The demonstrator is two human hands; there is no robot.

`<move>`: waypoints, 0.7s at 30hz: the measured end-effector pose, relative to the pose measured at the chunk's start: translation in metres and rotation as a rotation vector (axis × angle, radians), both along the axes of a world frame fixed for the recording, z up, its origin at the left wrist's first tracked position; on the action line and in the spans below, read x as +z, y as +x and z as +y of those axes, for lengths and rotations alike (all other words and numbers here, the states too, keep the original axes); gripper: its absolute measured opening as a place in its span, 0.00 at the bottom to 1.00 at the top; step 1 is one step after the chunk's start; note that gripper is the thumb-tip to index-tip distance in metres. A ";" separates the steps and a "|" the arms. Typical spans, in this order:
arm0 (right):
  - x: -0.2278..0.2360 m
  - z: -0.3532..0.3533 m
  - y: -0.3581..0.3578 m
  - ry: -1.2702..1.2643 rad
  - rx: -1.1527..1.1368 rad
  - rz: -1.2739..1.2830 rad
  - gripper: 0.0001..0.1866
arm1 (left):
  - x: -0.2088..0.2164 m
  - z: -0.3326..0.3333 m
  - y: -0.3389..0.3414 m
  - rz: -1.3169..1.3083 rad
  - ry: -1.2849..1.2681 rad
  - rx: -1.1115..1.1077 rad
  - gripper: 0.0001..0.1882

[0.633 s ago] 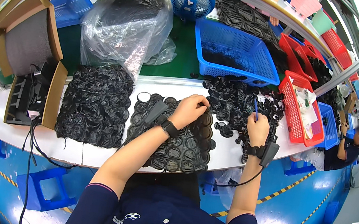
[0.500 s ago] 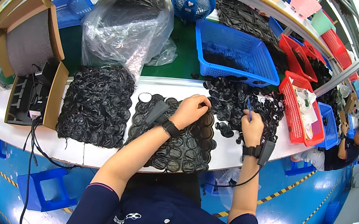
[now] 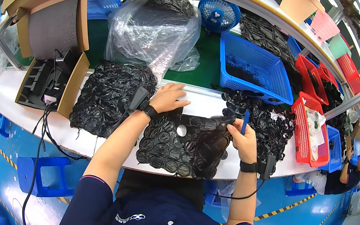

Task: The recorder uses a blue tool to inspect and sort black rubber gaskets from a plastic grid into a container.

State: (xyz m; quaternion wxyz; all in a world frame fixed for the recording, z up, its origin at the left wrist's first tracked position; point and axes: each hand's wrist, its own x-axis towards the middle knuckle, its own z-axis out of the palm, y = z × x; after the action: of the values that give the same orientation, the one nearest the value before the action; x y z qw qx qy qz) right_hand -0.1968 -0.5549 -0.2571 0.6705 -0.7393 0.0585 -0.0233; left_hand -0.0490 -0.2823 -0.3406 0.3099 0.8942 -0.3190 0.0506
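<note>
In front of me lies a black sheet patterned with rows of round shapes, a white round spot showing through near its middle. My right hand pinches its far right corner between thumb and fingers. A slim blue stick-shaped tool is held in that same hand, pointing up. My left hand has its fingers spread at the far left part of the sheet; whether it presses on the sheet is hard to tell. Loose black round pieces are heaped beyond my right hand.
Left of the sheet is a stack of similar black sheets, then an open cardboard box with devices and cables. Behind stand a clear plastic bag, a blue fan and a blue basket. A red basket stands right.
My left hand has moved away from my right hand and its fingers have spread. My right hand has gone from the loose pieces to the sheet's corner. The sheet's far edge has shifted.
</note>
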 end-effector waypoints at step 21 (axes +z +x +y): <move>0.030 0.011 -0.005 -0.001 0.058 -0.198 0.08 | 0.030 0.053 -0.056 0.385 -0.617 0.062 0.09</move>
State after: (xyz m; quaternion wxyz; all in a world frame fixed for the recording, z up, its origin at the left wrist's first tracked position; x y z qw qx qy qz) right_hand -0.2021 -0.5440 -0.2271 0.6730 -0.7351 -0.0295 -0.0766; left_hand -0.1053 -0.2289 -0.3107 0.6178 0.7610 -0.1973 -0.0154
